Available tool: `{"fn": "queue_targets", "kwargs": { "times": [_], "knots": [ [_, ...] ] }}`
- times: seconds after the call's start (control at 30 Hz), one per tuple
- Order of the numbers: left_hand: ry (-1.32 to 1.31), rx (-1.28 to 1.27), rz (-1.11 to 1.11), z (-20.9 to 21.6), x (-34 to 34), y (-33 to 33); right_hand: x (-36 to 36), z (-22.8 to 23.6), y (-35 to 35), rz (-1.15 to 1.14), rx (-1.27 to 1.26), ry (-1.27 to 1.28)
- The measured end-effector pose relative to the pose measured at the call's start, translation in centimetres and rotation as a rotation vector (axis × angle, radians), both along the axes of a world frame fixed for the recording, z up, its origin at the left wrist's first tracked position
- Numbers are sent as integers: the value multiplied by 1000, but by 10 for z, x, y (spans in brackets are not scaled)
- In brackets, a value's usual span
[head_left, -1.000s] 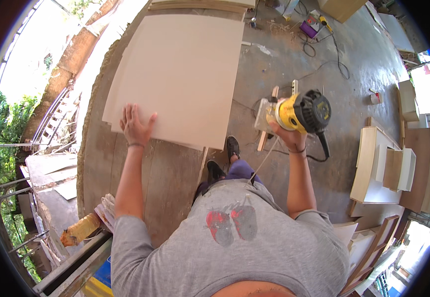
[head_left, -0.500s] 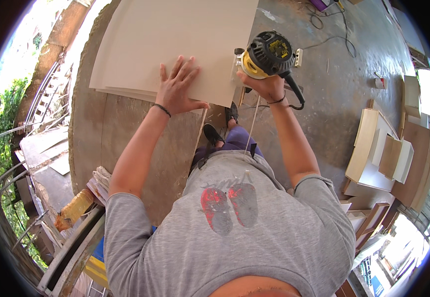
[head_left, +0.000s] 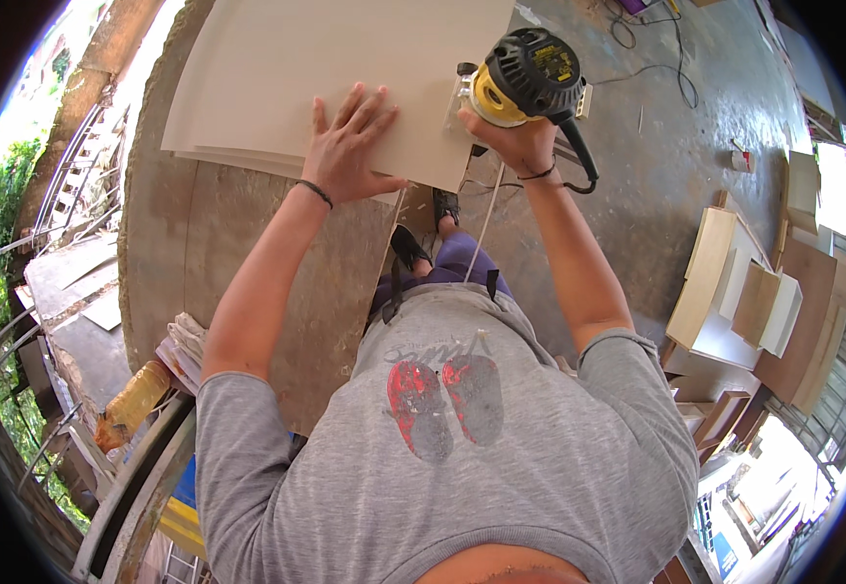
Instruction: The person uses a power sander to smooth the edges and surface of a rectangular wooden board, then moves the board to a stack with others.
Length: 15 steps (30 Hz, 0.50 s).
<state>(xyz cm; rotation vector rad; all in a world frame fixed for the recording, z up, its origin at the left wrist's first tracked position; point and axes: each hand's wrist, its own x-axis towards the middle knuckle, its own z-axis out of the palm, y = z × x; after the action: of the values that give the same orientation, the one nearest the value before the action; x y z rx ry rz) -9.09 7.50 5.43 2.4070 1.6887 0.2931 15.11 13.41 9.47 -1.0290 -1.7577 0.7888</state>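
Note:
A large pale board (head_left: 277, 78) lies on top of other sheets on a worn wooden worktable (head_left: 238, 243). My left hand (head_left: 347, 156) rests flat on it near its front edge, fingers spread, thumb reaching to that edge. At the board's right edge, my right hand (head_left: 515, 144) grips a yellow and black trim router (head_left: 530, 78) by its lower body. The router's black cord (head_left: 581, 156) hangs down beside my wrist. Its base sits against the board's edge; the bit is hidden.
On the floor to the right stand pale wooden box parts (head_left: 715, 277), with brown panels (head_left: 798, 311) beyond. A small red and white can (head_left: 740, 159) and a loose cable (head_left: 681, 78) lie on the concrete floor. A yellow-brown bottle-like object (head_left: 134, 404) is at lower left.
The view has shifted slightly, so the board and table sit a little farther left and higher. Both hands keep their holds, and the router remains at the board's right edge.

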Motion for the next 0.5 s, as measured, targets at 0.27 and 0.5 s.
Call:
{"fn": "queue_targets", "kwargs": {
  "times": [0.27,0.5],
  "knots": [
    [26,28,7,-3,0,1,0,-6,-10,-40,4,-62],
    [62,46,5,-6,1,3,-3,-7,-43,38,-121,-5]
  ]
}}
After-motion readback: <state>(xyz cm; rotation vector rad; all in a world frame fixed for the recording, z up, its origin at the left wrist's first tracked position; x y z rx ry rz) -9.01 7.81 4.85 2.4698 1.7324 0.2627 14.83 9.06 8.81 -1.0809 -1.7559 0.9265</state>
